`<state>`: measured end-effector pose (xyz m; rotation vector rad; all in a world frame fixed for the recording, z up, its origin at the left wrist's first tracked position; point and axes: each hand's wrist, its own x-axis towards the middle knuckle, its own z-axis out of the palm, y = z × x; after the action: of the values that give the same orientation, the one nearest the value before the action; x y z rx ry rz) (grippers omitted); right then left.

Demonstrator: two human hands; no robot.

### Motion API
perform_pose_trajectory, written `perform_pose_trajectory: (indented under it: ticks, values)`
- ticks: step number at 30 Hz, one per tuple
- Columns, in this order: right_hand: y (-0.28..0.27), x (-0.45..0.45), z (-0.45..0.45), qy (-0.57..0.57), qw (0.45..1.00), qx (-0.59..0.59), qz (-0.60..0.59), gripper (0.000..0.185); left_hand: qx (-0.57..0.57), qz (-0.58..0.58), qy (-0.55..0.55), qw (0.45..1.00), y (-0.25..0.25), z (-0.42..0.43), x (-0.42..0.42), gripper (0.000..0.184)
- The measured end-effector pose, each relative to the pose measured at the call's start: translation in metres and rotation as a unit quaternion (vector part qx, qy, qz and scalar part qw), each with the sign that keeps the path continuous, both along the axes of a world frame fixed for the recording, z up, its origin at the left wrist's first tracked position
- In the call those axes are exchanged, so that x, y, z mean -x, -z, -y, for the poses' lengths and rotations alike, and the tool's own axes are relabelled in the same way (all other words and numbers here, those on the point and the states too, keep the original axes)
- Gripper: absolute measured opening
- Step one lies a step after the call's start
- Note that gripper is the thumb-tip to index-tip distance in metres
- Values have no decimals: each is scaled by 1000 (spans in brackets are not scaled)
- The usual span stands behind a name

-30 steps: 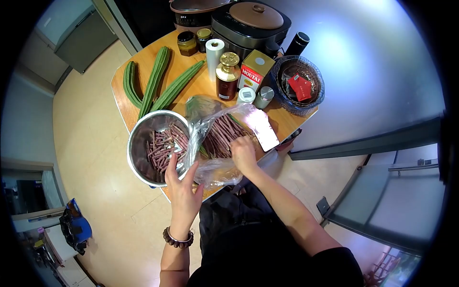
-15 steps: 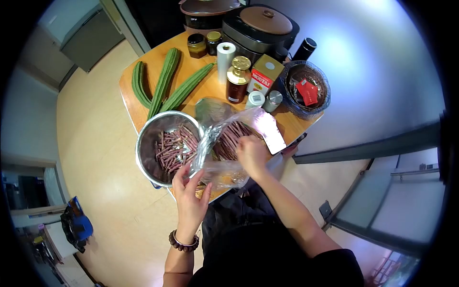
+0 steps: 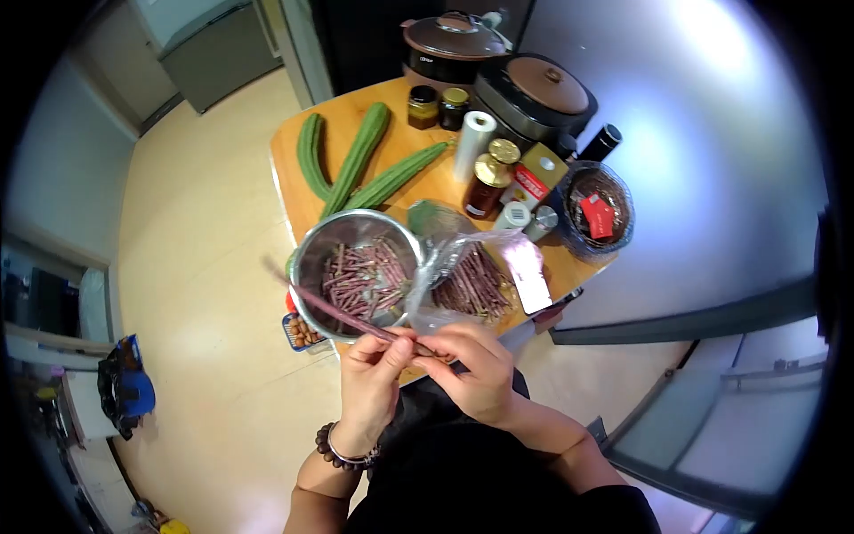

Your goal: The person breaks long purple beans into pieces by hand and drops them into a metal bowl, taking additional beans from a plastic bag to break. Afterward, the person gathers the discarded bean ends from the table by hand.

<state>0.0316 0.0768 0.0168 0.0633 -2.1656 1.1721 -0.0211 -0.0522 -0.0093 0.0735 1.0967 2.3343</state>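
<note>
A long purple bean (image 3: pixel 335 311) is pinched between the fingers of my left hand (image 3: pixel 378 384) and my right hand (image 3: pixel 473 369), its free end reaching up and left across the bowl's near side. Both hands are close together at the near edge of the table. Short cut pieces of purple bean (image 3: pixel 363 274) lie in the steel bowl (image 3: pixel 306 245). To the right of it, whole purple beans (image 3: pixel 476 283) rest in an open clear plastic bag (image 3: pixel 436 267).
Three ridged green gourds (image 3: pixel 358 153) lie on the wooden table (image 3: pixel 286 147). Jars, a white roll (image 3: pixel 474 147), a gold-capped bottle (image 3: pixel 491 181), a box, cookers (image 3: pixel 534 98), a glass bowl (image 3: pixel 630 218) and a phone (image 3: pixel 532 283) stand or lie around.
My right hand has left the bag and come beside my left hand. A long bean is now held between them. The view has shifted, so the table appears further right.
</note>
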Motion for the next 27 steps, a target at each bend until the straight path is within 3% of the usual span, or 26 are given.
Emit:
perform_pose_trajectory:
  ticks: [6,14,17,24,27]
  values:
    - [24,28,46,-89,996,-6,30,25,9,44,-78,996,10,57,10,15]
    - [39,48,85,-167,973,-155,-33,18,93,32,-130,987,26,109,14,19]
    - [38,53,91,-197,964,-168,-57,19,125,5,-104,987,28,120,17,17]
    - [40,66,80,-307,930,-191,-68,18,82,39,50,995,32,135,29,21]
    - [43,68,76,-351,926,-129,-50,14,55,71,102,991,33,134,33,23]
